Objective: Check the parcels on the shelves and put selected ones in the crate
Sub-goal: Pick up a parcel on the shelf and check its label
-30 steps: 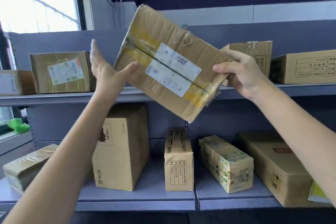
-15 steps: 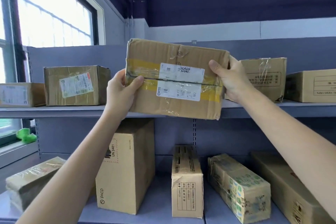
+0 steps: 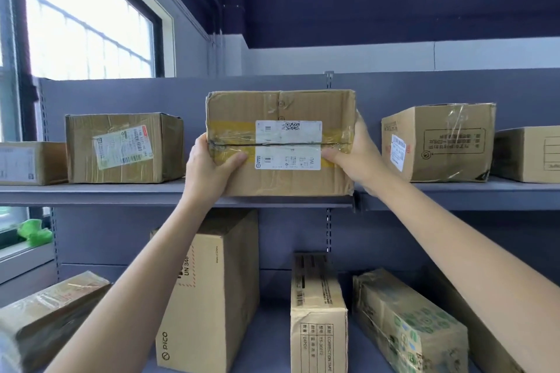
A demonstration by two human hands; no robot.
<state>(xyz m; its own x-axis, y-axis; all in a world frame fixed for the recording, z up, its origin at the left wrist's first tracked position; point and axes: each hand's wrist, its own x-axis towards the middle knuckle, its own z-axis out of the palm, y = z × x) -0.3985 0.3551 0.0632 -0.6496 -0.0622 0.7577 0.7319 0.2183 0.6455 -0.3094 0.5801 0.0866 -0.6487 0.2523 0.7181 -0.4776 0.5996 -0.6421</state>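
2 hands, left [image 3: 209,169] and right [image 3: 357,154], thumbs forward, around the parcel's [image 3: 280,142] ends.

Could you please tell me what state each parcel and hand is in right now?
Taped parcel: level, label facing out, gripped at both ends above the upper shelf.
Left hand: grips its left end.
Right hand: grips its right end.
Pico box: upright on the lower shelf.

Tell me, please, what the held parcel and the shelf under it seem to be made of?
Parcel: brown corrugated cardboard, matt and creased, sealed with glossy yellowish tape. Shelf: probably painted metal, smooth grey-blue, with slotted uprights.
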